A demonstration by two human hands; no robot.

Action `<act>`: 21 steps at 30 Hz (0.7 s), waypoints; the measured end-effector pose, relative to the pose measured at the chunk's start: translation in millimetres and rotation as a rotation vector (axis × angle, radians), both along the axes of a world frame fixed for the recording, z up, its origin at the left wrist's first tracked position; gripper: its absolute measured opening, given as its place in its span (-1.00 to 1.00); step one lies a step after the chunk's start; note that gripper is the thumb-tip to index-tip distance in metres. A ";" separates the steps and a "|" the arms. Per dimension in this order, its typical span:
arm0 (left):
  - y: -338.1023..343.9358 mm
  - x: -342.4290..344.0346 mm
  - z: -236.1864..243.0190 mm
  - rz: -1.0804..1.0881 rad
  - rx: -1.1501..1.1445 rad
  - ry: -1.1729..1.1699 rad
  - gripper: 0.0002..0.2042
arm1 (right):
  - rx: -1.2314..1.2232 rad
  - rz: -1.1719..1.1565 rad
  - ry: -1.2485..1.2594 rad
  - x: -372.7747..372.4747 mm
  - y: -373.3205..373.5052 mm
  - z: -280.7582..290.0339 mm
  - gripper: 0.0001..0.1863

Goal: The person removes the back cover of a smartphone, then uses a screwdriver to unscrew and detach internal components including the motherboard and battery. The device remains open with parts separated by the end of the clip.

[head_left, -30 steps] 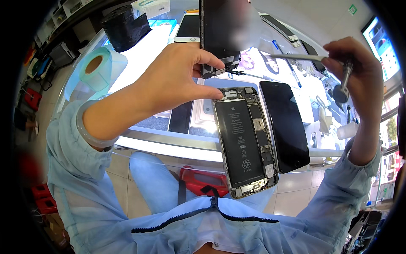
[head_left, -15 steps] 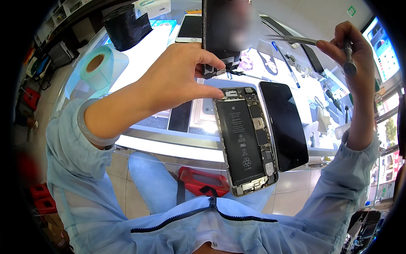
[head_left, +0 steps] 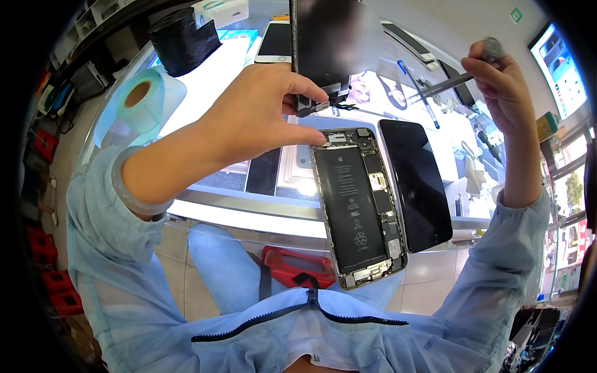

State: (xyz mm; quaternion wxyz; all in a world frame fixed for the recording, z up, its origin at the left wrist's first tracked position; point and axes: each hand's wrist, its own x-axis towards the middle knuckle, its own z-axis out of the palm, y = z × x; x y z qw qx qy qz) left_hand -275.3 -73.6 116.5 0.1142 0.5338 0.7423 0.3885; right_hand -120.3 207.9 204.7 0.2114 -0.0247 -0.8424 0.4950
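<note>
My left hand is closed on a phone's detached screen assembly, held upright by its lower edge with the fingers. The thumb rests at the top edge of the opened phone body, whose black battery and circuit boards lie bare. Small connectors and dark flex cables stick out at the screen's lower end. Raised at the right, my right hand is closed on metal tweezers, pointing left toward the screen. A grey-ended tool handle, seemingly a screwdriver, is in the same hand. Beside the body lies a black phone screen.
A white-framed phone lies at the back of the lit glass counter. Left of it are a black roll and a pale blue film roll. A blue pen and more phones are at the right. Below hangs a red case.
My right hand has moved slightly left and turned, so the tweezers now slope down to the left and the tool handle's end points upward. My left hand and the screen have shifted slightly left.
</note>
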 end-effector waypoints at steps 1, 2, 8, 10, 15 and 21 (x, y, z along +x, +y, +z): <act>0.1 0.1 0.2 0.005 -0.005 0.001 -0.55 | 0.077 -0.031 -0.001 -3.6 -3.6 -2.2 -0.85; 0.6 -0.3 -0.4 0.000 0.001 -0.003 -0.55 | 0.124 -0.041 -0.017 -5.4 -3.9 -3.1 -0.85; -0.2 -1.0 -1.9 -0.004 0.013 -0.001 -0.55 | 0.304 -0.049 -0.081 -18.7 -12.6 -0.9 -0.82; -0.5 0.0 0.1 -0.002 0.003 -0.009 -0.55 | 0.338 -0.039 -0.113 -26.6 -11.9 -1.4 -0.84; -0.6 -1.5 -1.8 -0.018 0.020 -0.005 -0.55 | 0.289 -0.031 -0.155 -38.1 -8.6 -2.0 -0.82; 0.0 -1.0 -1.4 -0.018 0.012 0.008 -0.56 | 0.177 -0.146 -0.289 -37.2 -0.2 -32.9 -0.74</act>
